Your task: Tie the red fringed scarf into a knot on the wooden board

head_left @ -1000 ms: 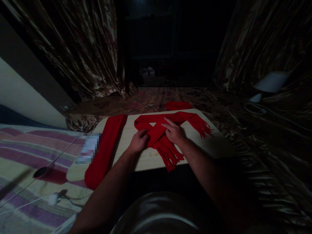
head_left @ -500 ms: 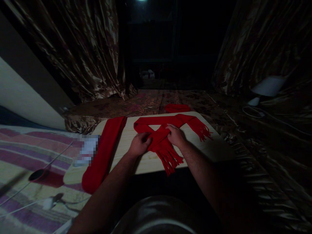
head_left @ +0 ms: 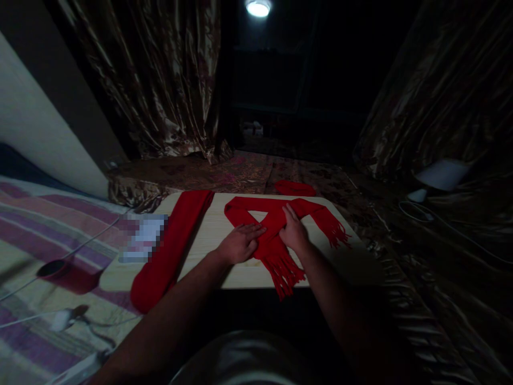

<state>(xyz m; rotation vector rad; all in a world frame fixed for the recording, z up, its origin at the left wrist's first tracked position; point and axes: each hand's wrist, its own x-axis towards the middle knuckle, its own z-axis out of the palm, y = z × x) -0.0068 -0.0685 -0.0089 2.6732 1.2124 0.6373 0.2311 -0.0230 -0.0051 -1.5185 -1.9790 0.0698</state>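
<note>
Room dim. Patterned curtains (head_left: 172, 80) hang left and right of a dark window, where a round light (head_left: 258, 8) shows. Striped bedspread (head_left: 48, 224) spreads along the left side. Pale wooden tabletop (head_left: 208, 256) stands in front of the person.

Long folded red cloth (head_left: 176, 240) lies across the tabletop's left part, its near end past the edge. To its right, the red fringed scarf (head_left: 276, 219) lies on the wood, bent into a loop with its two arms crossing; one fringe points right, the other reaches over the near edge.

White-shaded lamp (head_left: 444, 175) sits well apart, at right. Left hand (head_left: 239, 243) flat on the scarf near the crossing, fingers close together, palm down. Right hand (head_left: 293, 230) on the scarf's other side, fingers extended onto the cloth, thumb apart; no pinch seen.

Red cylinder (head_left: 76, 278) lies on the bedspread; blurred-out sheet (head_left: 143, 238) near the folded cloth. Small red bundle (head_left: 295, 187) just beyond the tabletop's far edge; contact unclear. Smallest: white plug (head_left: 61, 320) on the bedspread.
</note>
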